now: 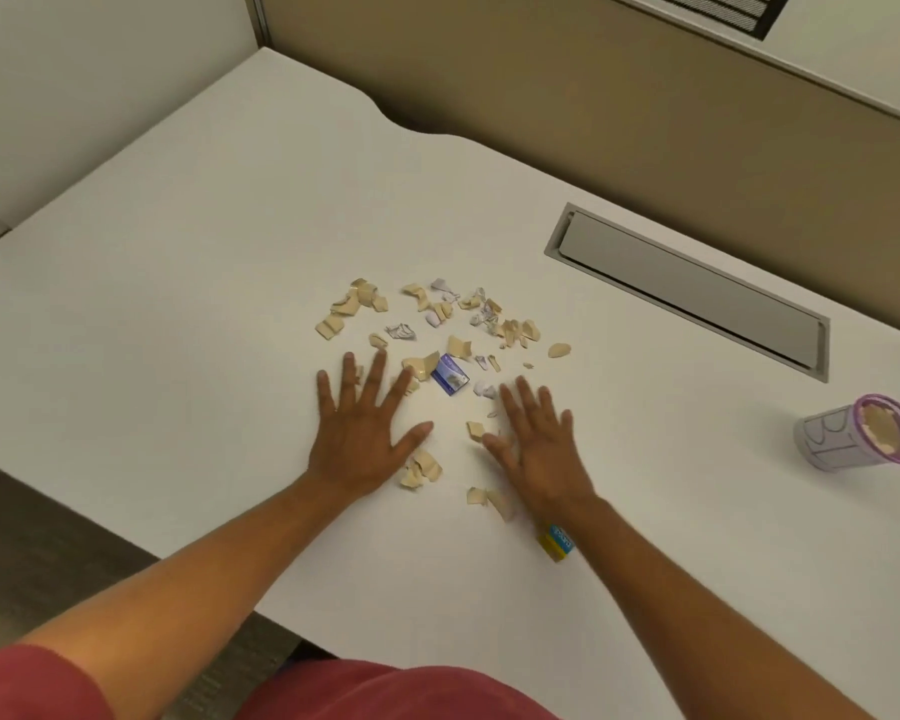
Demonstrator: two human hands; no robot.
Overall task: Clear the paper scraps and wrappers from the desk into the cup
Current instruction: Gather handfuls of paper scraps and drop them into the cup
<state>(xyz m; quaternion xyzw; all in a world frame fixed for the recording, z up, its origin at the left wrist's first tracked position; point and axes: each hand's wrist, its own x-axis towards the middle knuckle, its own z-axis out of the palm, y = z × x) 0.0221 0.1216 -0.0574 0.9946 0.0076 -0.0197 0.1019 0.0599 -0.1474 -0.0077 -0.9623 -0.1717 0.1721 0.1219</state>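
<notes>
Scraps (pixel 427 324) between splayed-fingered left hand (pixel 367 433), right hand (pixel 536 444), cup (pixel 848 433) far right

Two hands (pixel 367 433), one cup (pixel 853 433), two small wrappers (pixel 450 375), dozens of paper scraps (pixel 515 330).

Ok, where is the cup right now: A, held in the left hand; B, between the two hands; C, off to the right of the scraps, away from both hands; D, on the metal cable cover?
C: the cup sits far right on the desk, apart from the left hand and right hand.
</notes>
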